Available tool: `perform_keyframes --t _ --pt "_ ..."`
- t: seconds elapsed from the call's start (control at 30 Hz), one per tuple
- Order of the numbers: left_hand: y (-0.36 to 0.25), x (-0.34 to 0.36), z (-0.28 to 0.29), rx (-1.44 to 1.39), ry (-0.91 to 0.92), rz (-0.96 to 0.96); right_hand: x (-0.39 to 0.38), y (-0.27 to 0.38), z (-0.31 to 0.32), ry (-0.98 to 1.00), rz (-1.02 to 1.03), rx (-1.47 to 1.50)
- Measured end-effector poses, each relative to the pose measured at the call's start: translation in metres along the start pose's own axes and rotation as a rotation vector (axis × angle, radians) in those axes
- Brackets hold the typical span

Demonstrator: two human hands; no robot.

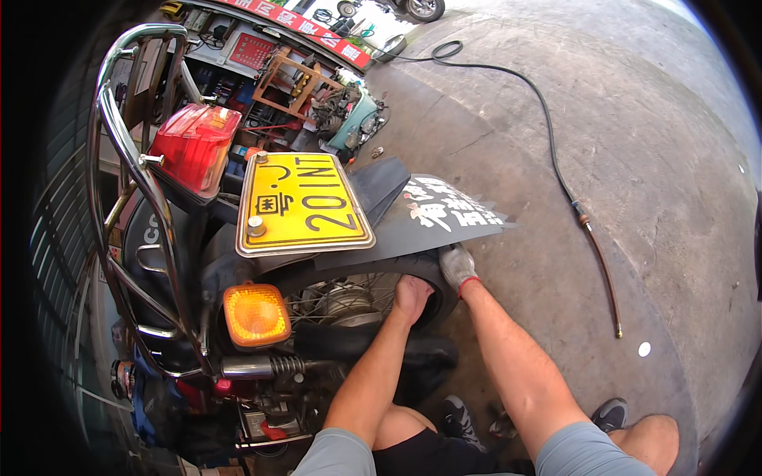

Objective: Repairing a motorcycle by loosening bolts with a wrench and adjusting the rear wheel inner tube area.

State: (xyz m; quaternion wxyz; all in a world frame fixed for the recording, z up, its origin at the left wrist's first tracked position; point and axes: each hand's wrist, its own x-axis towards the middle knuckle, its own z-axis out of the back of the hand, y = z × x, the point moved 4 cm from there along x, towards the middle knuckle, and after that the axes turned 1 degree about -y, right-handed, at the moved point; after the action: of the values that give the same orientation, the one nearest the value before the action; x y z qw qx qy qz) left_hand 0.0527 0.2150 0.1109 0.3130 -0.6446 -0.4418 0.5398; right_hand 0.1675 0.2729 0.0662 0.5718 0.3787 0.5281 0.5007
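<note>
A motorcycle's rear wheel fills the middle, its black tire [435, 309] partly under a dark mudflap [373, 252] with white lettering. My left hand [414, 298], bare, is closed at the wheel's rim beside the spokes [321, 297]. What its curled fingers hold, if anything, is hidden. Wearing a grey-white glove with a red cuff, my right hand [459, 268] is wrapped against the tire's outer side, its fingertips partly covered by the flap. Above the wheel sits a yellow license plate [302, 202]; an orange turn signal [256, 315] is left of the spokes.
A chrome rear rack [131, 151] and red tail light [194, 147] stick out at left. A black hose [544, 103] with a brown end piece [607, 278] lies across the concrete floor at right. Tools and parts crowd a bench [226, 47] behind the motorcycle, near a teal container [355, 123].
</note>
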Motion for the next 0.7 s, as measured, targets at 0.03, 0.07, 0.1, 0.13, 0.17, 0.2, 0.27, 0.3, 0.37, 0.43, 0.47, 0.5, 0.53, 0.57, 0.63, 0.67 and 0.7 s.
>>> perform_keyframes --t 0.03,0.07,0.1,0.13,0.17,0.2,0.27,0.3,0.37,0.43,0.47,0.5,0.53,0.57,0.63,0.67,0.7 --pt "-0.004 -0.002 0.004 -0.004 -0.004 -0.014 -0.006 0.007 0.002 0.007 -0.064 0.063" --pt "-0.005 -0.002 0.001 -0.003 -0.002 -0.014 -0.008 0.01 0.006 0.004 -0.063 0.064" --pt "-0.007 -0.003 -0.002 -0.004 -0.005 -0.029 -0.011 0.012 0.01 -0.001 -0.075 0.1" --pt "-0.009 -0.004 -0.004 -0.005 -0.009 -0.044 -0.014 0.014 0.012 -0.006 -0.087 0.137" --pt "-0.009 -0.003 -0.006 -0.004 -0.003 -0.043 -0.013 0.011 0.012 -0.012 -0.087 0.138" --pt "-0.01 -0.003 -0.008 -0.019 -0.008 -0.039 -0.012 0.008 0.012 -0.01 -0.101 0.17" --pt "-0.012 -0.003 -0.008 -0.032 -0.012 -0.038 -0.012 0.005 0.011 -0.007 -0.113 0.206" --pt "-0.014 -0.003 -0.007 -0.042 0.0 -0.037 -0.012 0.005 0.011 -0.009 -0.115 0.211" --pt "-0.016 -0.004 -0.007 -0.052 0.013 -0.036 -0.013 0.004 0.01 -0.013 -0.116 0.217" --pt "-0.017 -0.006 -0.008 -0.094 0.016 -0.041 -0.012 0.001 0.009 -0.017 -0.118 0.251" --pt "-0.018 -0.007 -0.008 -0.094 0.016 -0.041 -0.013 0.002 0.009 -0.016 -0.118 0.25" --pt "-0.02 -0.008 -0.008 -0.081 0.03 -0.049 -0.014 0.003 0.01 -0.031 -0.11 0.245" --pt "-0.022 -0.009 -0.008 -0.067 0.043 -0.057 -0.015 0.004 0.01 -0.045 -0.101 0.24" --pt "-0.022 -0.009 -0.009 -0.067 0.048 -0.059 -0.013 0.0 0.009 -0.049 -0.099 0.239" --pt "-0.023 -0.008 -0.011 -0.028 0.078 -0.084 -0.006 -0.009 0.005 -0.055 -0.054 0.226" --pt "-0.026 -0.009 -0.008 -0.025 0.076 -0.092 -0.006 -0.008 0.004 -0.052 -0.047 0.228" --pt "-0.027 -0.01 -0.005 -0.04 0.06 -0.084 -0.007 -0.007 0.003 -0.044 -0.048 0.219"
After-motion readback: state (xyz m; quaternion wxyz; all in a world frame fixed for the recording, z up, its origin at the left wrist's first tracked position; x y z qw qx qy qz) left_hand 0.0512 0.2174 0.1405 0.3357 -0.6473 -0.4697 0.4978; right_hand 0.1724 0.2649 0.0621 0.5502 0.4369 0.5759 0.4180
